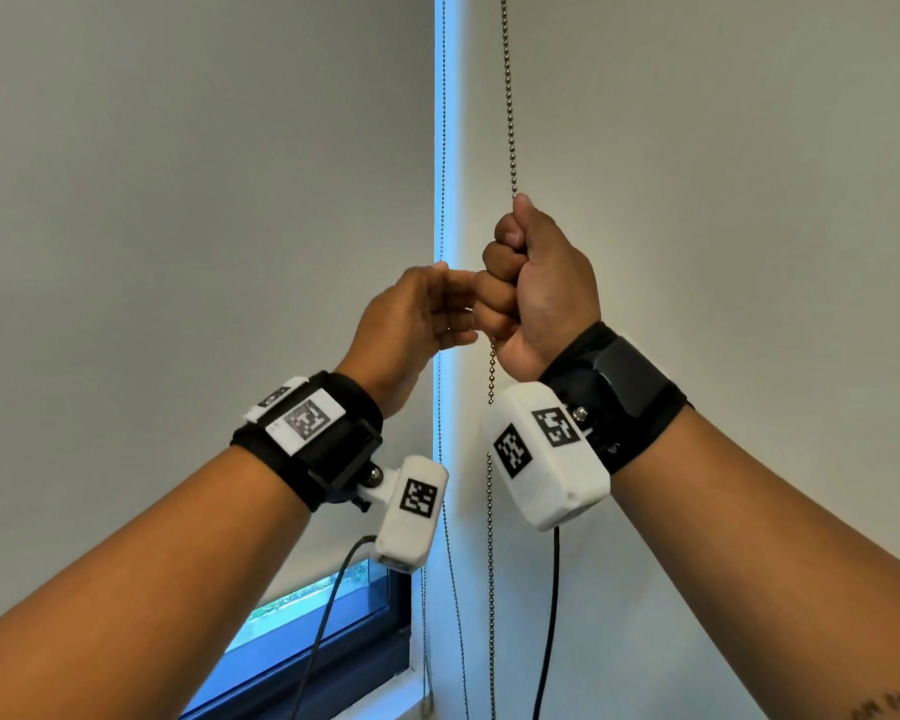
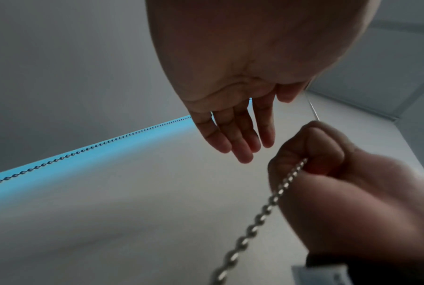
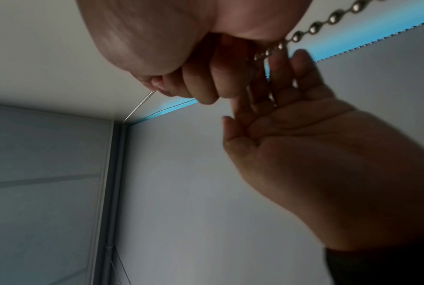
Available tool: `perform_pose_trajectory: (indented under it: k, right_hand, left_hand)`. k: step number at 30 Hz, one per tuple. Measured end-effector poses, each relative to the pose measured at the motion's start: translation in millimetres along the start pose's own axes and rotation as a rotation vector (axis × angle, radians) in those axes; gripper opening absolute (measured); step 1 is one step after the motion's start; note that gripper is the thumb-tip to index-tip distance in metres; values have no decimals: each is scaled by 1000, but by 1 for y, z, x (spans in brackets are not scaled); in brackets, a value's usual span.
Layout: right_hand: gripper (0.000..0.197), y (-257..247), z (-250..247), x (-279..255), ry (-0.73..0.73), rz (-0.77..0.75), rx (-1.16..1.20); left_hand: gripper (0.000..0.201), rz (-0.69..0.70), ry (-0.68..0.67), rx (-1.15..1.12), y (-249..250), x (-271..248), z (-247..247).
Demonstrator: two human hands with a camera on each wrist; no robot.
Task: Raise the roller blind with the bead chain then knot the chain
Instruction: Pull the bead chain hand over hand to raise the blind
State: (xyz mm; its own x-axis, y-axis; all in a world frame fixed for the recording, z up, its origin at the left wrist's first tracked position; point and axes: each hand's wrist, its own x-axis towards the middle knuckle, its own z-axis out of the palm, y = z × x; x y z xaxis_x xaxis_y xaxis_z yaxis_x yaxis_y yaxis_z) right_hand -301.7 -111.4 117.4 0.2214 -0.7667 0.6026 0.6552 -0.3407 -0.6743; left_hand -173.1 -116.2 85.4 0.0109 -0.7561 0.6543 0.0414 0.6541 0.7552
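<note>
at centre frame, the right hand (image 1: 536,288) is fisted around the bead chain (image 1: 509,96), which runs up to the top edge. the left hand (image 1: 411,319) reaches in beside it, fingers loosely spread, seemingly holding nothing. the roller blind (image 1: 204,200) fills the left, a strip of window (image 1: 307,615) bare below. steady straight downward pulls, hands alternating, should suit.

the head view is evenly and softly lit, with a cold blue strip of daylight (image 1: 450,122) seen glowing between the blinds. both wrist views are rendered dimmer and greyer, with the near hands thrown into shadow and blurred. the chain beads (image 3: 332,18) closest to the lens are smeared, and straight lines are bent toward the edges.
</note>
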Motion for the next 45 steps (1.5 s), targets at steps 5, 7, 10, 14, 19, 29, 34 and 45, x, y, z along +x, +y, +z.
perform_pose_trajectory:
  k: [5, 7, 10, 14, 19, 29, 34, 45]
  right_hand:
    - [39, 20, -8, -12, -25, -20, -101]
    - [39, 32, -12, -19, -39, 14, -141]
    - [39, 49, -22, -27, -89, 55, -211]
    - [33, 54, -48, -21, -242, 75, -509]
    - [21, 21, -67, 3, -226, 107, -827]
    - [40, -24, -8, 36, -149, 81, -290]
    - [38, -22, 6, 37, -55, 68, -127]
    - [39, 2, -1, 5, -51, -24, -118]
  left_hand:
    - [60, 9, -171, 6, 29, 2, 7]
    - [60, 0, -180, -5, 38, 6, 16]
    - [40, -11, -90, -124, 40, 9, 30]
    - [34, -62, 19, -244, 27, 10, 33]
    - [42, -70, 63, -325, 16, 8, 29]
    - [35, -119, 94, -355, -15, -10, 55]
    - [35, -129, 167, -234, -19, -18, 58]
    - [41, -27, -13, -1, -20, -10, 24]
